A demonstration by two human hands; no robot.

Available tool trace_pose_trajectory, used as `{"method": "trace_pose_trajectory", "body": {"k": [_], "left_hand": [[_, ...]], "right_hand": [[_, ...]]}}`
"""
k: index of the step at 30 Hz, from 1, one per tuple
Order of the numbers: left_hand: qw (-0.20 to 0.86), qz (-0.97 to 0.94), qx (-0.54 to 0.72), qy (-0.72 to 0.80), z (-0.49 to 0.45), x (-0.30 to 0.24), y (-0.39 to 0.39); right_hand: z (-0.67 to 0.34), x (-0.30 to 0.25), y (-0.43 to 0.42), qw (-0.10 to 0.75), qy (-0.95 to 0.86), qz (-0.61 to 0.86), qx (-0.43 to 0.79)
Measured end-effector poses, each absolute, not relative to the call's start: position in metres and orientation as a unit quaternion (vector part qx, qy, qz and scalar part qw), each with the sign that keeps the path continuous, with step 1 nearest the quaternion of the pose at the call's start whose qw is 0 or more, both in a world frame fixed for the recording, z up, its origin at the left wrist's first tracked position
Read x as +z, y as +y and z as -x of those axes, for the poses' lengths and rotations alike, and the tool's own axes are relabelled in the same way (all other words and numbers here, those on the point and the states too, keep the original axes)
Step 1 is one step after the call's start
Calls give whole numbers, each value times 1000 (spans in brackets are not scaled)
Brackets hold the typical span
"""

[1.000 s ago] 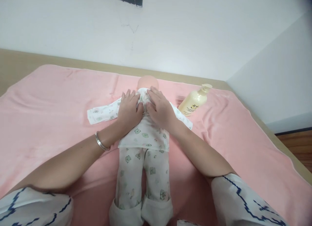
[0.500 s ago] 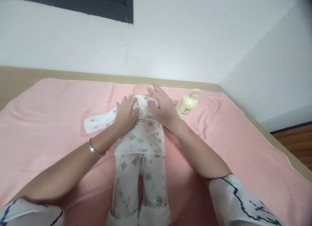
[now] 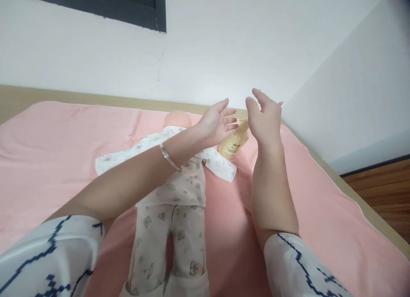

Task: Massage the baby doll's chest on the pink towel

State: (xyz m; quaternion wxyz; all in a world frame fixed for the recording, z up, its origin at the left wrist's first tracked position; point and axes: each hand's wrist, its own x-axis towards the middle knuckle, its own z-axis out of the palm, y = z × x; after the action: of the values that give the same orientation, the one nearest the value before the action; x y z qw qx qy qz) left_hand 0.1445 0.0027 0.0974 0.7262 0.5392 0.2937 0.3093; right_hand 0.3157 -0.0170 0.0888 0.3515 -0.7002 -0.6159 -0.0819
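Note:
A baby doll [image 3: 177,119] in a white printed top [image 3: 184,186] and matching trousers [image 3: 150,241] lies on a pink blanket [image 3: 230,245], head toward the wall. My left hand [image 3: 215,124] reaches across the doll's upper body, palm turned up and fingers spread, holding nothing. Just right of its fingertips is a pale yellow pump bottle [image 3: 234,142], tilted and partly hidden behind my hands. My right hand [image 3: 265,117] is raised at the bottle's right side, thumb and fingers apart, with nothing seen in it. Whether it touches the pump top cannot be made out.
The blanket covers a wooden surface [image 3: 19,101] that shows along its far and right edges. A white wall [image 3: 205,53] stands behind, with a dark frame [image 3: 141,13] at upper left. Brown wood panelling [image 3: 384,194] is at the right.
Both hands have left the doll's chest. The left has swung right with its palm turned up; the right has moved right and up, beside the bottle. The doll's right-side sleeve now shows.

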Motion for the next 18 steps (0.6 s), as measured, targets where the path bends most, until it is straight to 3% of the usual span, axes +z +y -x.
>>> {"method": "trace_pose_trajectory", "body": {"k": [6,11,18], "left_hand": [[857,-333,312,237,-164,103,8],[875,-290,317,222,-153,107,4],[864,-255,345,263,-101,108,-13]], "right_hand": [[-300,89,-22,356,-617,700,-52],[-286,85,-18,280,-624,729,1],[-276,77,-11,192,-593,779,-69]]}}
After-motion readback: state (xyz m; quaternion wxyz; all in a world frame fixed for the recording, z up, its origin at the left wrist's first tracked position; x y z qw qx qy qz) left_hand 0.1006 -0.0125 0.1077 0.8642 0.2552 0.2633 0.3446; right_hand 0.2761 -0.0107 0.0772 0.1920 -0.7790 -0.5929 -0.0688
